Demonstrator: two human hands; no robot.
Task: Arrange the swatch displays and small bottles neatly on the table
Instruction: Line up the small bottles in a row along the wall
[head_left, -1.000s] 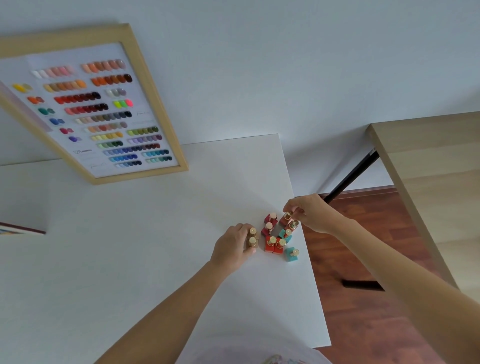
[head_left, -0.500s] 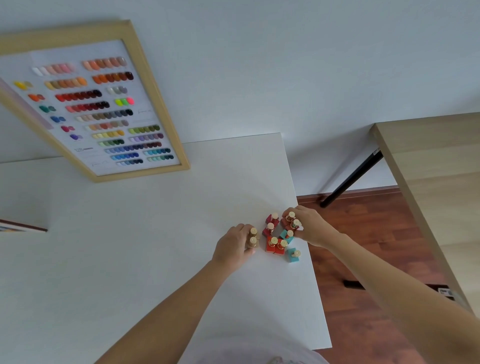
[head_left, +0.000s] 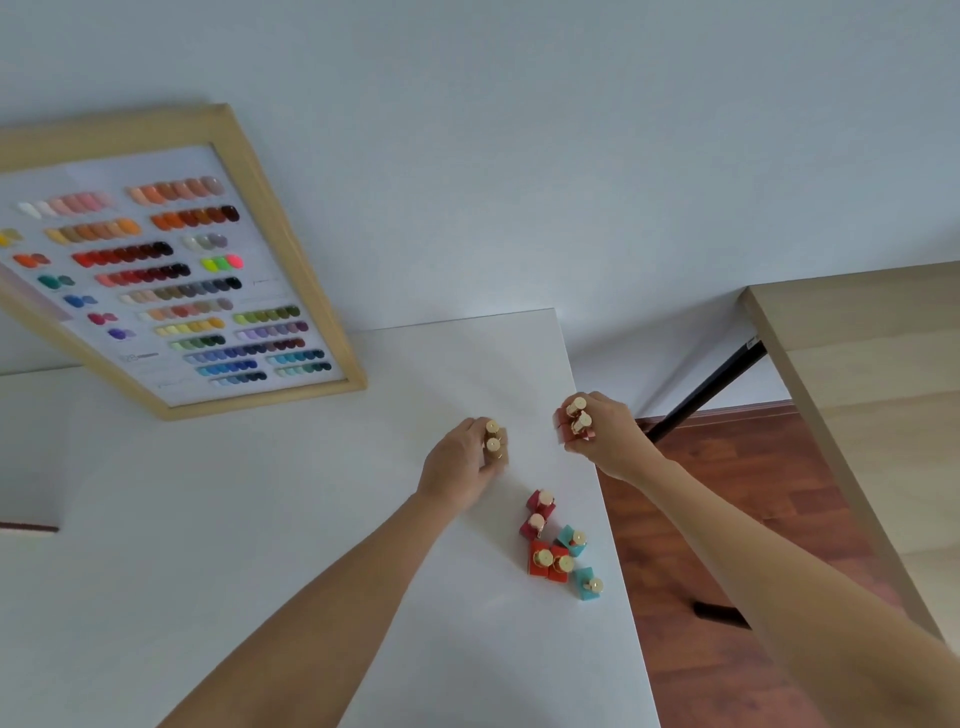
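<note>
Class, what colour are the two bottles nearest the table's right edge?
Teal bottles with gold caps, in the head view.

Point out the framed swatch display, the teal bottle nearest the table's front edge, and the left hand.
framed swatch display (head_left: 182, 280): head view, on the white swatch panel inside the wooden frame.
teal bottle (head_left: 586, 590): head view, on its teal body beside the gold cap.
left hand (head_left: 460, 462): head view, on the back of the hand.

Bright, even daylight — soft faint shadows, slight overall blur, wide-angle bending at the edges.
</note>
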